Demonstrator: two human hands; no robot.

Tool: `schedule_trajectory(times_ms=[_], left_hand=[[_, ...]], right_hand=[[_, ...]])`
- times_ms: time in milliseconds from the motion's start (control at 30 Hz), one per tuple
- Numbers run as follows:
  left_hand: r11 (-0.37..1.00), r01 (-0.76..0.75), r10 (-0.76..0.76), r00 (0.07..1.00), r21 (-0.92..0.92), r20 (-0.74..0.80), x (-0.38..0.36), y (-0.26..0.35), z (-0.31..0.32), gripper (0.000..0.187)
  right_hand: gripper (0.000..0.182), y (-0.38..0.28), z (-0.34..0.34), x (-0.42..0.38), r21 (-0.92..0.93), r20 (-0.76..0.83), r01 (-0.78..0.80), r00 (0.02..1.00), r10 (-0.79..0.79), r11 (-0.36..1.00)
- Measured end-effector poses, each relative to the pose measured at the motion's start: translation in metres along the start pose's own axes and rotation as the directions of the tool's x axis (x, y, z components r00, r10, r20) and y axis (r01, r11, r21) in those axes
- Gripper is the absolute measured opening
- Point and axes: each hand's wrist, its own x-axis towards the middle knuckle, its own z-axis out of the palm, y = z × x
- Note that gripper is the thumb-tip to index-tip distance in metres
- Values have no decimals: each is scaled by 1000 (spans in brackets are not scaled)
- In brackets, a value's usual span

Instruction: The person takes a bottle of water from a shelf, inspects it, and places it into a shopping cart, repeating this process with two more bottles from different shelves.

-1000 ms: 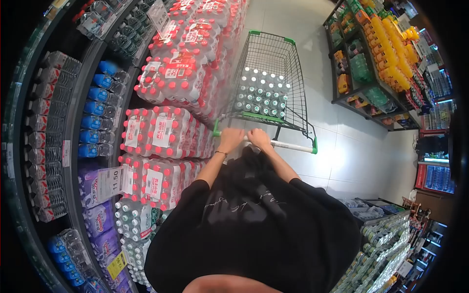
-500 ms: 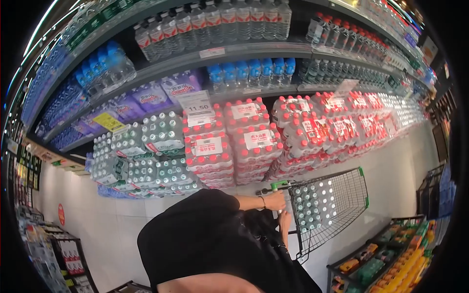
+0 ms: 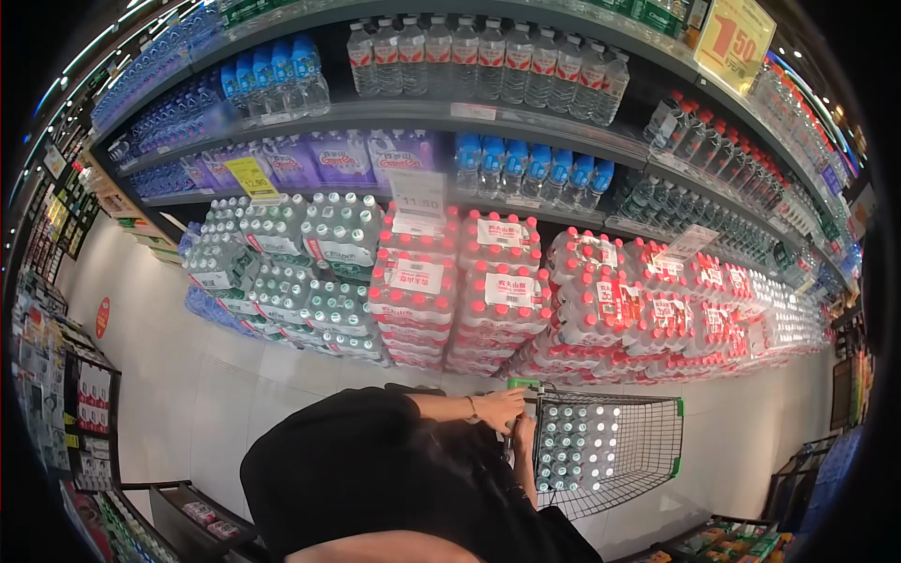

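Note:
A wire shopping cart [image 3: 648, 446] with green corner pieces stands to the right of my body. My left hand [image 3: 497, 409], with a bracelet at the wrist, is closed at the cart handle [image 3: 531, 402]. Just below it, my right hand [image 3: 523, 433] is also closed on the handle, its fingers partly hidden. Inside the cart, near the handle, lie packs of bottled water [image 3: 579, 446] with white and green-marked caps, standing cap side up. My black sleeve covers much of the lower middle of the view.
Stacked packs of red-capped water [image 3: 507, 291] and green-labelled bottle packs [image 3: 338, 235] line the aisle beside the cart. Shelves [image 3: 469, 111] of bottles rise behind them. A price sign [image 3: 419, 202] stands above the stacks. Low racks [image 3: 188, 521] are on the opposite side.
The shelves and stacks now sit lower and further right in view, and a yellow price sign has come into sight. Both hands stay at the cart handle.

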Motion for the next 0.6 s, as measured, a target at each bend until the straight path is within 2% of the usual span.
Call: schedule_trajectory(times_ms=[33, 100, 200, 333, 367, 433, 467, 533, 567, 600], left_hand=[[1000, 3, -3, 1000, 12, 0, -1, 1, 3, 62], [1000, -5, 6, 1000, 28, -27, -3, -1, 7, 64], [1000, -18, 18, 1000, -2, -16, 2, -1, 4, 62], [999, -28, 28, 999, -34, -16, 0, 1, -5, 53], [999, -27, 27, 1000, -33, -8, -1, 1, -7, 51], [996, -88, 80, 980, -34, -183, -2, -5, 5, 41], [993, -117, 103, 957, -35, -270, -4, -8, 14, 36], [965, -34, -22, 977, -260, -211, -7, -10, 8, 27], [931, 13, -83, 981, -364, -175, -10, -15, 3, 23], [904, 69, -151, 975, -422, -164, -14, -18, -6, 22]], right_hand=[[49, 9, 3, 4, 37, 17, -25, 1000, 24, 999], [49, 9, 7, 3, 213, 55, -250, 968, 244, 945], [47, -37, -7, -12, 89, 42, -98, 995, 94, 991], [49, 19, 14, 5, 285, -36, -243, 964, 264, 927], [48, 15, 13, 8, 224, -30, -250, 964, 263, 942], [48, 7, 5, 7, 95, -20, -264, 963, 267, 960], [46, 2, 0, 6, -50, -30, -168, 986, 167, 984], [41, -15, -10, 5, -338, 1, 34, 999, -36, 941], [40, -29, -14, 3, -351, -8, -25, 1000, 24, 936], [38, -74, -21, -4, -362, -16, -78, 997, 78, 929]])
